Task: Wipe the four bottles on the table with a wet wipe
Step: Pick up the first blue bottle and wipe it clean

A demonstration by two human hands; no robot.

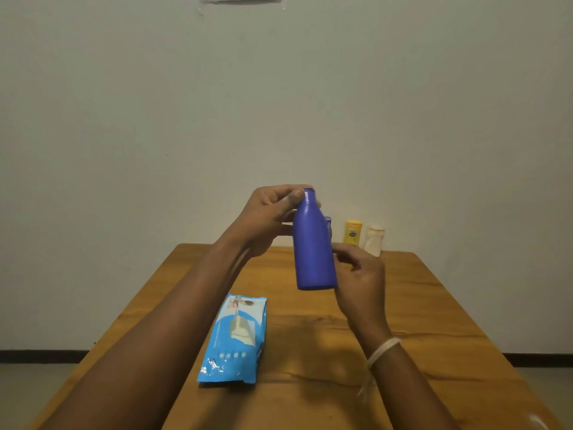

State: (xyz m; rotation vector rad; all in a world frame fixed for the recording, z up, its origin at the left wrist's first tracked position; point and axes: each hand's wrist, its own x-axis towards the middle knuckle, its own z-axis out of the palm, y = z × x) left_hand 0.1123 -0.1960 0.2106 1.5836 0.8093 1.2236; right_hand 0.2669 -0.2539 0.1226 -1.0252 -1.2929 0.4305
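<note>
A tall blue bottle (313, 243) is held upright in the air above the wooden table (418, 305). My left hand (269, 215) grips it at the neck and cap. My right hand (361, 274) touches its lower right side with loosely curled fingers; no wipe shows in it. A yellow bottle (353, 232) and a white bottle (373, 240) stand at the table's far edge. Part of another bluish bottle (329, 226) peeks out behind the held one. A blue wet wipe pack (234, 339) lies flat on the table, a wipe poking from its opening.
A pale wall rises right behind the table's far edge. A white band circles my right wrist (383, 350). Floor with a dark skirting line shows on both sides of the table.
</note>
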